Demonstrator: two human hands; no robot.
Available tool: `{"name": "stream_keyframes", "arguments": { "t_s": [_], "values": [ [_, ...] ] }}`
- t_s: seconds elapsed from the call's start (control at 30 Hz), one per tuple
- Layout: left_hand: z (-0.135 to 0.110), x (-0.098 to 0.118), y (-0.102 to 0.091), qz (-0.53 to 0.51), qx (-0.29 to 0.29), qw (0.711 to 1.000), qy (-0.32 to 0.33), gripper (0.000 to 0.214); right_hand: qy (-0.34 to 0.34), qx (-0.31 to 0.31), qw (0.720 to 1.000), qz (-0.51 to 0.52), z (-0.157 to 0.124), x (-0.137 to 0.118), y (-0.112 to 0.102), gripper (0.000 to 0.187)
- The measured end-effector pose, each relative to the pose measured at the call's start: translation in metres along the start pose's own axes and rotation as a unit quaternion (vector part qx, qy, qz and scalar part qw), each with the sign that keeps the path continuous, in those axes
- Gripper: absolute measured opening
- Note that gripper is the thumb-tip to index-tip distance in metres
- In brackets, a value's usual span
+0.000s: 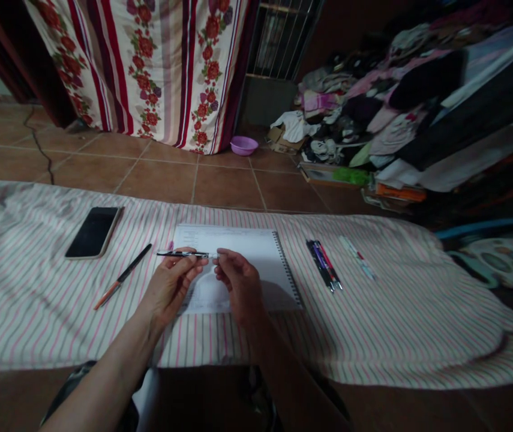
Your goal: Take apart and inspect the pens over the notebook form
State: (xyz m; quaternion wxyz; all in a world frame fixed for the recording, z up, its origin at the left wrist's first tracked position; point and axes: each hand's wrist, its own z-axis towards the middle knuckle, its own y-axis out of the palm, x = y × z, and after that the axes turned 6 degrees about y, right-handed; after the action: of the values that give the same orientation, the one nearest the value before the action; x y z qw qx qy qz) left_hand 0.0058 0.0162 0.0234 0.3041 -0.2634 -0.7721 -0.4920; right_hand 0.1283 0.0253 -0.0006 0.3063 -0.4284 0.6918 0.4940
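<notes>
A black pen [179, 254] with a pale, clear-looking end lies level between my two hands, above the notebook. My left hand [174, 279] is closed on its dark barrel with thumb and fingers. At the pale right end, my right hand [240, 282] pinches the pen; whether that end is a separate part I cannot tell. Beneath them is an open spiral notebook [256, 240], its wire binding on the right and faint print along the top and left. To the left of my left hand lies an orange-and-black pen [123, 276].
A striped cloth [373, 336] covers the low surface. On it are a phone [94, 233] at left, several pens [323, 264] bunched right of the notebook, and a pale pen [357, 257] beyond. Behind are a purple basin [244, 145], a floral curtain [161, 72] and piled clothes [373, 108].
</notes>
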Motion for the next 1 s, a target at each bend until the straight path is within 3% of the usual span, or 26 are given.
{"name": "stream_keyframes", "arguments": {
  "t_s": [0.2,0.4,0.53,0.57,0.67,0.87,1.0],
  "values": [
    [-0.006,-0.005,0.002,0.056,-0.036,0.998,-0.009,0.015,0.008,0.037,0.999,-0.005,0.005,-0.005,-0.009,0.029],
    [-0.012,0.01,-0.003,0.103,-0.183,0.978,-0.013,0.032,0.015,0.056,0.998,-0.025,0.01,-0.023,-0.025,0.03],
    [-0.008,0.012,-0.011,0.218,-0.223,0.95,-0.02,0.035,0.023,0.02,0.996,-0.081,0.008,-0.028,-0.032,0.027],
    [-0.006,0.009,-0.014,0.276,-0.237,0.931,-0.029,0.035,0.021,0.009,0.994,-0.103,0.007,-0.028,-0.032,0.026],
    [-0.001,-0.005,-0.022,0.414,-0.258,0.873,0.026,0.032,-0.001,-0.015,0.989,-0.15,0.004,-0.023,-0.029,0.022],
    [-0.001,-0.013,-0.022,0.642,-0.258,0.683,0.234,0.03,0.047,-0.003,0.996,-0.078,0.003,-0.015,-0.021,0.033],
    [-0.002,-0.012,-0.021,0.7,-0.238,0.615,0.273,0.036,0.074,0.019,0.996,-0.043,0.007,-0.013,-0.021,0.033]
  ]
}}
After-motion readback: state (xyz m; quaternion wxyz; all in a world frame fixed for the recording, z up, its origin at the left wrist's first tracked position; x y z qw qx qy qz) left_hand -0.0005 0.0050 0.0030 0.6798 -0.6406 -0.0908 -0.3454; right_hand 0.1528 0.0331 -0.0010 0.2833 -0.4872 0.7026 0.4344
